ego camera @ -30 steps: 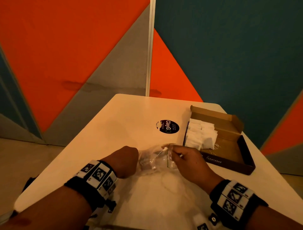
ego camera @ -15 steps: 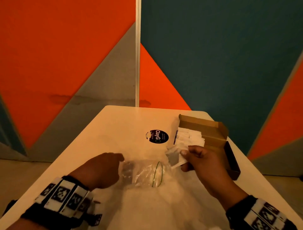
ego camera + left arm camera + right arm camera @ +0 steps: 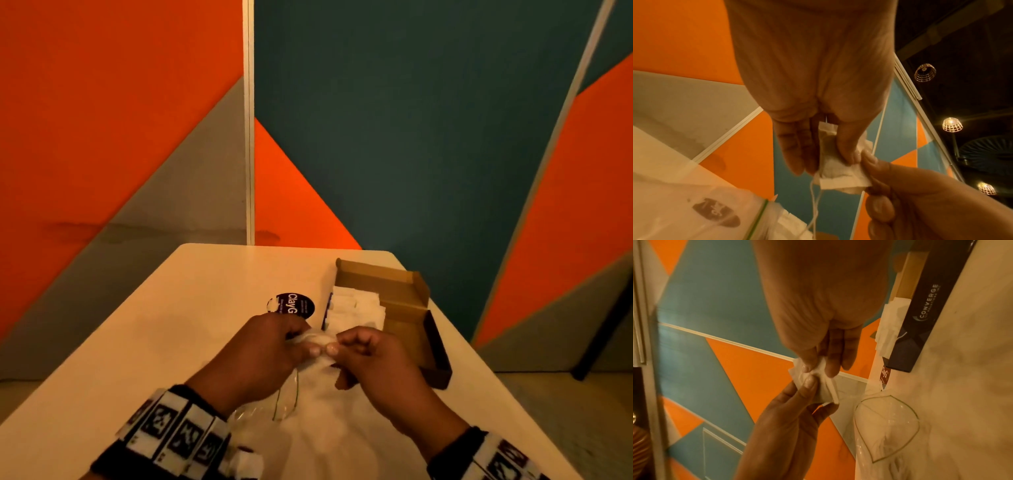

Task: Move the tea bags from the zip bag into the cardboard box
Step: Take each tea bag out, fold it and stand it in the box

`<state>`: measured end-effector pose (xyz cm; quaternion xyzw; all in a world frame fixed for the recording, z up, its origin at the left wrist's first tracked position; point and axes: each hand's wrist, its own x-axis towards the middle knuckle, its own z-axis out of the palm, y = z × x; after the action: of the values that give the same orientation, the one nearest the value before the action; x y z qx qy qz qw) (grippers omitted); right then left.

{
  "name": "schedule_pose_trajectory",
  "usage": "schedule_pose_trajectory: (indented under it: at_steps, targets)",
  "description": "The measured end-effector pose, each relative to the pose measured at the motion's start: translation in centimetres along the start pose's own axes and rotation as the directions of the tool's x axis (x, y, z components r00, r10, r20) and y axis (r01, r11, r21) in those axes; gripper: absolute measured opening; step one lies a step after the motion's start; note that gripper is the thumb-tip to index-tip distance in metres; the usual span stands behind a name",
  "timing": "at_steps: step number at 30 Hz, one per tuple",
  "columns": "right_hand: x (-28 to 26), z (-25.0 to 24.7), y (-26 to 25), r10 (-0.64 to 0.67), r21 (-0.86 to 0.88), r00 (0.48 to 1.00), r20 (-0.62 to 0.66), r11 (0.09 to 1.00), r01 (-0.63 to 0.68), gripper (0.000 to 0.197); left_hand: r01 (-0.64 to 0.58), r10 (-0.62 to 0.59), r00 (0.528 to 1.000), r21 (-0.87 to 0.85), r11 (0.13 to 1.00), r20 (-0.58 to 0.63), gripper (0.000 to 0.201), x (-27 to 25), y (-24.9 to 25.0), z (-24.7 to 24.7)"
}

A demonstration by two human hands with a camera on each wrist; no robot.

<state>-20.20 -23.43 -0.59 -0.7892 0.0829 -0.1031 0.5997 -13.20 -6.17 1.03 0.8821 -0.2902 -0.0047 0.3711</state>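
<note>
A white tea bag [image 3: 318,360] hangs in the air between my two hands, in front of the cardboard box [image 3: 407,284]. My left hand [image 3: 305,341] pinches its left side and my right hand [image 3: 339,342] pinches its right side. In the left wrist view the tea bag [image 3: 838,170] is crumpled and its string [image 3: 815,203] dangles down. The clear zip bag [image 3: 274,407] lies on the table under my hands, its green-lined mouth [image 3: 890,426] gaping. Several white tea bags [image 3: 356,308] lie stacked in the box's left part.
A round dark sticker [image 3: 293,305] marks the white table [image 3: 171,342] left of the box. The box's dark front wall [image 3: 920,324] stands close to my right hand. Orange, teal and grey wall panels rise behind the table's far edge.
My right hand drew a tea bag out of the zip bag and lifted it. My left hand let go of the zip bag, rose and now pinches the same tea bag.
</note>
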Motion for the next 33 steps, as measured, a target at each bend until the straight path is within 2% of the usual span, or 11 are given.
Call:
schedule_pose_trajectory:
  at_steps: [4, 9, 13, 15, 18, 21, 23, 25, 28, 33]
  targets:
    - [-0.1, -1.3, -0.1, 0.027, -0.114, 0.999, 0.045, 0.993, -0.022, 0.004, 0.008, -0.008, 0.999, -0.023, 1.000, 0.031, 0.009, -0.3, -1.0, -0.6]
    - [-0.1, -2.1, 0.2, 0.020, -0.298, 0.999, 0.032, 0.955, -0.010, 0.005, 0.000, -0.002, 1.000, 0.067, 0.998, 0.024, 0.014, -0.6, -2.4, -1.6]
    - [-0.1, -2.8, 0.5, 0.040, -0.591, 0.994, 0.101, 0.806, 0.028, 0.009, 0.051, -0.053, 0.999, 0.113, 0.992, 0.013, 0.010, -1.1, -3.0, -2.8]
    - [0.3, -3.1, 0.6, 0.035, -0.642, 0.995, 0.089, 0.766, 0.030, 0.009, 0.041, -0.046, 0.999, 0.139, 0.989, 0.029, 0.010, -1.3, -3.2, -3.3]
    - [0.5, -2.5, 0.4, -0.024, -0.553, 0.995, 0.095, 0.830, 0.073, 0.022, 0.008, -0.019, 0.998, 0.184, 0.983, 0.061, 0.012, -1.7, -2.6, -3.3]
    - [-0.1, -0.6, -0.2, -0.044, -0.431, 0.966, 0.256, 0.889, 0.155, 0.039, -0.077, 0.051, 0.993, 0.251, 0.965, 0.110, 0.017, -1.9, -1.3, -2.4]
    - [-0.3, 0.3, -0.2, -0.052, -0.459, 0.950, 0.307, 0.867, 0.196, 0.032, -0.115, 0.086, 0.990, 0.279, 0.953, 0.113, 0.018, -1.9, -0.7, -1.9]
    - [-0.1, 0.4, -0.1, -0.046, -0.460, 0.960, 0.274, 0.871, 0.174, 0.013, -0.113, 0.084, 0.990, 0.294, 0.949, 0.109, 0.017, -1.9, -0.8, -2.0]
    - [-0.2, -0.5, 0.0, -0.017, -0.407, 0.969, 0.245, 0.906, 0.119, 0.011, -0.092, 0.062, 0.992, 0.294, 0.951, 0.111, 0.016, -2.0, -1.4, -2.6]
    - [-0.3, -1.4, 0.4, -0.022, -0.388, 0.983, 0.183, 0.917, 0.093, 0.007, 0.005, -0.024, 0.994, 0.172, 0.985, 0.107, 0.014, -2.4, -2.4, -3.4]
